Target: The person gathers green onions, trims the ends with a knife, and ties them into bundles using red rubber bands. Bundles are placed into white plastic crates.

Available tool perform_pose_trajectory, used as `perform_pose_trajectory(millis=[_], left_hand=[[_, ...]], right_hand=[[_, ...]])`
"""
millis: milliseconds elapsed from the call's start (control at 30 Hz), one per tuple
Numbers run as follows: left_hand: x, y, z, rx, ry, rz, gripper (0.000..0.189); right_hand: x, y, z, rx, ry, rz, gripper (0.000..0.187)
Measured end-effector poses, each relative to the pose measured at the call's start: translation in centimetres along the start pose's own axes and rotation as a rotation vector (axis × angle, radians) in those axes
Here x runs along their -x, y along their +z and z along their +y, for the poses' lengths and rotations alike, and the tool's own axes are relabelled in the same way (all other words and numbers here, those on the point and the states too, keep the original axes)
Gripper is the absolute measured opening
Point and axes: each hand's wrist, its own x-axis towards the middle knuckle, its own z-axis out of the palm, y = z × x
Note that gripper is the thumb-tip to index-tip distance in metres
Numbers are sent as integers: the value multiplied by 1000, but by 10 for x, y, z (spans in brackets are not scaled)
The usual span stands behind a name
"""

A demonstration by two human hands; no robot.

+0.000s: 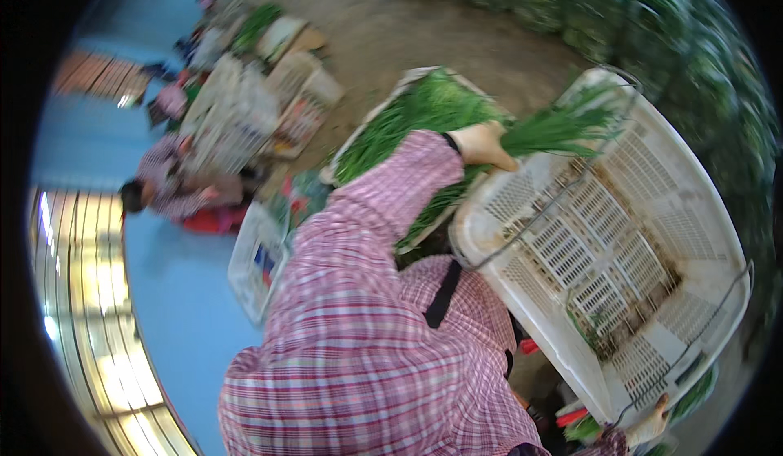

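Note:
My left hand [486,144], at the end of a pink plaid sleeve, grips a bunch of green leafy stalks that look like chives [560,127]. The bunch lies across the near corner of a large white plastic basket [660,217] with wire handles. Slatted and stained, the basket's floor holds only a few green scraps. At its lower right rim is my right hand [649,426], with the thumb up against the edge; its other fingers are partly hidden. Beneath my left forearm stands a lined crate of more green stalks [428,104].
Bagged green vegetables [569,9] are stacked along the upper right. A seated person [168,180] works at the left beside pale crates [235,119]. A clear plastic bin [257,263] stands near my left side. Red-handled items [572,418] and greens lie below the basket.

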Motion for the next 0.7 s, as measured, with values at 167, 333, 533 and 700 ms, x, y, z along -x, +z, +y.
perform_pose_trajectory(millis=[167, 333, 533, 700], left_hand=[[4, 52, -15, 10, -95, 98, 72], [-15, 92, 4, 171, 28, 159, 73], [-34, 123, 41, 72, -59, 65, 74], [-20, 128, 59, 143, -68, 101, 67]], right_hand=[[-104, 31, 33, 590, -337, -6, 33], [-141, 50, 25, 745, -595, 31, 29], [-126, 59, -53, 674, -770, -17, 35], [-77, 82, -129, 517, -958, -176, 40]])
